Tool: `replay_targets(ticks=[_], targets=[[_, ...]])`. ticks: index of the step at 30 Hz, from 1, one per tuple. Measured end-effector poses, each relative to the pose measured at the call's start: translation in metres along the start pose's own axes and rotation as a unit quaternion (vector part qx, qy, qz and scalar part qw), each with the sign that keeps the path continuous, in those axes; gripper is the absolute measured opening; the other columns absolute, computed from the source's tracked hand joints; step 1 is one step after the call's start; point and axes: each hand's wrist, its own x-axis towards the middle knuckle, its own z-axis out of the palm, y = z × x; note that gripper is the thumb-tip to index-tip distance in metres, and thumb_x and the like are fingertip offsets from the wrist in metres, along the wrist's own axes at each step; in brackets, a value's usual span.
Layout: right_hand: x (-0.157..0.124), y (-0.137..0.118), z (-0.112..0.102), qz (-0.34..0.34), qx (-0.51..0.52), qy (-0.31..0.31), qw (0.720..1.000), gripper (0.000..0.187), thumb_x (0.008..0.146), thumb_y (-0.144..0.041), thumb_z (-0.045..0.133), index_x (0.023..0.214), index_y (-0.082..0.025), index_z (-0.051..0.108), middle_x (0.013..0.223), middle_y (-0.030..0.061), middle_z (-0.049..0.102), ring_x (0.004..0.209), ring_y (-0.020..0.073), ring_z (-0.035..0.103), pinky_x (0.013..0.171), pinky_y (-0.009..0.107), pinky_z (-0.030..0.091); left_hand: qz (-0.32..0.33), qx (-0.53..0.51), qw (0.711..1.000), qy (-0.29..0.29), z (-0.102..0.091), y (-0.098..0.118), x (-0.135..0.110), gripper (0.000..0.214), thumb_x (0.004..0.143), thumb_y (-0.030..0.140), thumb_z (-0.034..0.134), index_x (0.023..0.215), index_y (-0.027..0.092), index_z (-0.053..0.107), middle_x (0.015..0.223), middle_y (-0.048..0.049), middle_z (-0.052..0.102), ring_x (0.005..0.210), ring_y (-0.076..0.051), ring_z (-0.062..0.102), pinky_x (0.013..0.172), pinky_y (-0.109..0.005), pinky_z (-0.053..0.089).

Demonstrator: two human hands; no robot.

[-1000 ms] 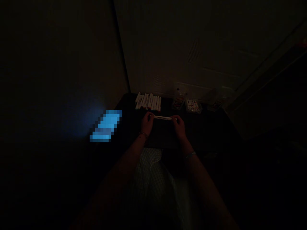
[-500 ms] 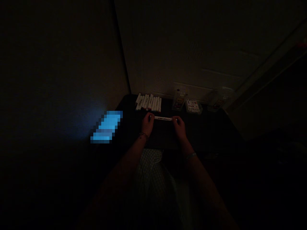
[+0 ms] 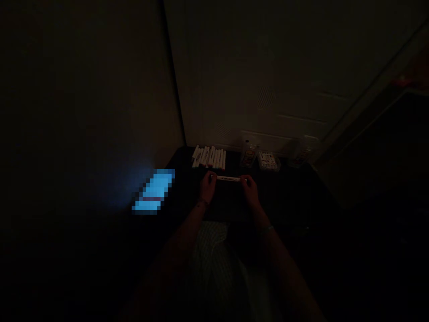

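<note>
Between my two hands a white marker [image 3: 228,179] lies level, with dark print along its barrel. Its left end is pinched in the fingers of my left hand [image 3: 208,184]. My right hand [image 3: 249,187] grips the other end, so both tips are covered. Beyond my left hand, several white markers [image 3: 209,157] lie side by side in a row on the dark table [image 3: 288,197]. Farther right sits a clear case [image 3: 268,161] with markers packed in it.
A clear upright container [image 3: 248,154] with a label stands left of the packed case. Another clear container [image 3: 300,154] is at the back right. At the table's left a lit, pixelated screen [image 3: 154,191] glows blue. A wall [image 3: 221,89] rises behind; the room is very dark.
The whole scene sits lower in the picture, as my head has tilted up slightly. Both hands keep the same hold on the marker.
</note>
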Motion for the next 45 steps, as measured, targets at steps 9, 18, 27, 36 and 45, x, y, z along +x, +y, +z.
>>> replay_targets(ticks=[9, 18, 27, 36, 45], targets=[[0.000, 0.004, 0.005, 0.003, 0.019, 0.010, 1.000, 0.032, 0.075, -0.044, 0.043, 0.083, -0.017, 0.059, 0.078, 0.0013, 0.060, 0.074, 0.0155, 0.051, 0.068, 0.024, 0.038, 0.000, -0.058, 0.998, 0.022, 0.002, -0.007, 0.003, 0.028, 0.076, 0.043, 0.043, 0.084, 0.018, 0.052, 0.069, 0.0014, 0.049, 0.064, -0.010, 0.044, 0.060, -0.021, 0.036], [0.002, 0.008, 0.007, 0.015, 0.072, 0.019, 0.997, 0.031, 0.077, -0.042, 0.040, 0.086, -0.019, 0.059, 0.081, 0.0019, 0.060, 0.074, 0.0151, 0.052, 0.065, 0.023, 0.039, -0.031, -0.074, 0.997, 0.020, 0.000, -0.009, 0.005, 0.038, 0.075, 0.051, 0.038, 0.074, 0.017, 0.054, 0.065, 0.0008, 0.051, 0.061, -0.011, 0.046, 0.059, -0.021, 0.036], [0.004, 0.008, 0.008, 0.013, 0.071, 0.022, 0.997, 0.031, 0.076, -0.044, 0.042, 0.082, -0.020, 0.059, 0.077, 0.0012, 0.060, 0.074, 0.0159, 0.053, 0.067, 0.024, 0.040, -0.041, -0.088, 0.995, 0.038, -0.002, -0.009, 0.008, 0.040, 0.074, 0.054, 0.039, 0.075, 0.017, 0.054, 0.064, 0.0014, 0.050, 0.061, -0.011, 0.046, 0.059, -0.022, 0.036], [0.002, 0.003, 0.008, 0.015, 0.064, 0.024, 0.998, 0.034, 0.077, -0.048, 0.039, 0.082, -0.020, 0.059, 0.072, 0.0005, 0.059, 0.065, 0.0141, 0.051, 0.059, 0.022, 0.039, -0.022, -0.054, 0.998, 0.020, -0.002, -0.010, 0.006, 0.035, 0.074, 0.050, 0.041, 0.080, 0.019, 0.054, 0.061, 0.0026, 0.048, 0.058, -0.011, 0.045, 0.057, -0.023, 0.036], [0.001, 0.002, 0.007, 0.015, 0.057, 0.025, 0.998, 0.035, 0.078, -0.047, 0.038, 0.082, -0.019, 0.058, 0.071, 0.0002, 0.057, 0.065, 0.0132, 0.049, 0.059, 0.022, 0.038, -0.045, -0.071, 0.996, 0.029, -0.002, 0.001, 0.004, 0.036, 0.075, 0.047, 0.042, 0.083, 0.016, 0.056, 0.074, -0.0024, 0.058, 0.070, -0.014, 0.052, 0.065, -0.024, 0.040]])
